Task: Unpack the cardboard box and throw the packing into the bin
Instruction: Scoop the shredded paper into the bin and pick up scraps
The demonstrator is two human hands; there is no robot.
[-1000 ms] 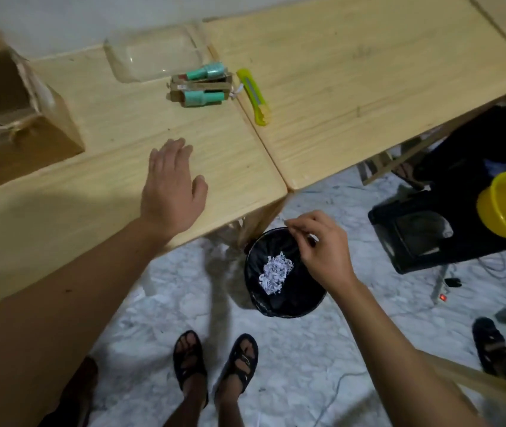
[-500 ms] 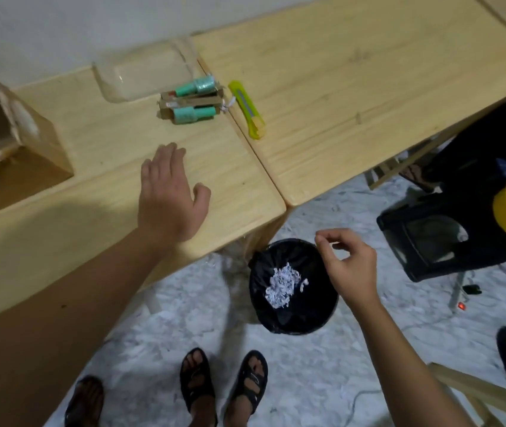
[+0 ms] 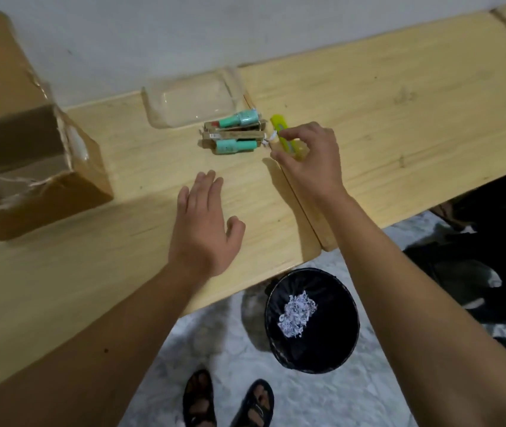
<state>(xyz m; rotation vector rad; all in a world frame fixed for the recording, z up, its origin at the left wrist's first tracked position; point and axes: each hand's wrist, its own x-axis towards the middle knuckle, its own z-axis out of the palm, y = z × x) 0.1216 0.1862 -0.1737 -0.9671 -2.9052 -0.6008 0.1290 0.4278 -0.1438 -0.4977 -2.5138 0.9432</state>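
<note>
The open cardboard box lies at the left of the wooden table. A black bin stands on the floor below the table edge, with a clump of white shredded paper inside. Two teal bottles in brown card packaging lie near the wall. My left hand rests flat on the table, fingers apart, empty. My right hand hovers over the yellow-green utility knife, fingers curled loosely around it without a clear grip.
A clear plastic tray sits against the wall behind the bottles. A seam runs between two table boards. Dark objects lie on the marble floor at the right. My sandalled feet stand near the bin.
My right hand has risen from above the bin to the table and now sits over the utility knife. The view has tilted up. My left hand stays flat.
</note>
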